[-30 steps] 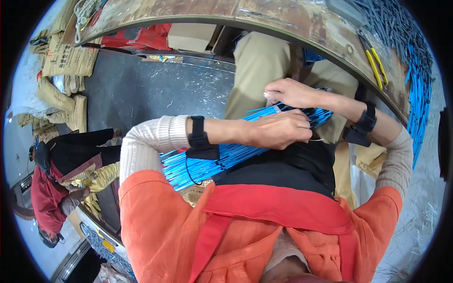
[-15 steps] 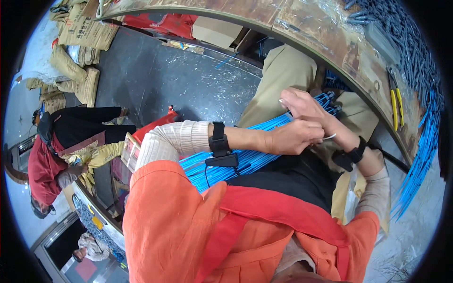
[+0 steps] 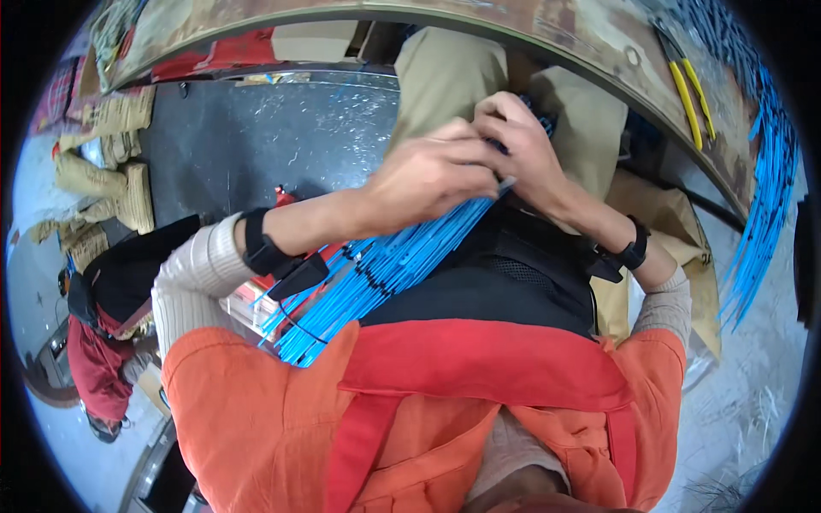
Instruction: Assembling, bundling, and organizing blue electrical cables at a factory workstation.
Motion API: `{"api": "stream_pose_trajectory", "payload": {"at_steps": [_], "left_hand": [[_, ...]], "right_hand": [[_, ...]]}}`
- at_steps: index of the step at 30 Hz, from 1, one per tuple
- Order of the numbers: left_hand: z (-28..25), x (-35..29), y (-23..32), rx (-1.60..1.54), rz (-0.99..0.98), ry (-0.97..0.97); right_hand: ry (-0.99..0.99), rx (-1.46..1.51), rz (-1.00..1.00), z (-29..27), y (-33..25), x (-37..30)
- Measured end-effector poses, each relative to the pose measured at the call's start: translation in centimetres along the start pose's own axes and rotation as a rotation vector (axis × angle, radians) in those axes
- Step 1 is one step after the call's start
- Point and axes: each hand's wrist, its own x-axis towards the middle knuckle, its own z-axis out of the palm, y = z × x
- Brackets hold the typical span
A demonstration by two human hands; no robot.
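A bundle of thin blue wires (image 3: pixel 376 265) with black pieces along it slants over my lap, its lower-left end loosely bound with a dark tie. Both my hands meet over the bundle's upper end, between my knees. My left hand (image 3: pixel 440 175) has its fingers bent together, and a short white strip (image 3: pixel 506 184) shows at its fingertips. Against it, my right hand (image 3: pixel 517 145) is closed, thumb and fingers curled inward; what they pinch is hidden. Dark wire tips show just behind the right hand.
The workbench (image 3: pixel 590 43) curves across the far side above my knees. Yellow-handled pliers (image 3: pixel 688 94) lie on it, beside a heap of dark pieces and blue wires (image 3: pixel 770 205) hanging off its edge. Sacks (image 3: pixel 128 197) and a person in dark red (image 3: pixel 103 368) are at the left.
Both hands have shifted up and left with the view and come closer together. More of the bundle's lower-left end now shows. The white strip now appears between the hands.
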Motion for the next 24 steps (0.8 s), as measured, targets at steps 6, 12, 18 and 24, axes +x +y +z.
{"api": "stream_pose_trajectory", "payload": {"at_steps": [6, 12, 18, 24], "left_hand": [[0.1, -1.7, -1.4, 0.064, -0.209, -0.029], [0.5, -1.6, -1.7, 0.138, -0.257, -0.033], [0.3, -0.2, -5.4, -0.180, -0.327, -0.256], [-1.2, 2.4, -7.5, -1.007, -0.996, -0.794]], "right_hand": [[0.012, -0.100, 0.091, -0.2, -1.5, -2.5], [-0.016, -0.210, 0.035, -0.5, -2.6, -3.6], [-0.044, 0.047, 0.168, -1.9, -2.0, -3.3], [-0.024, 0.236, 0.310, -1.2, -1.6, -3.1]]}}
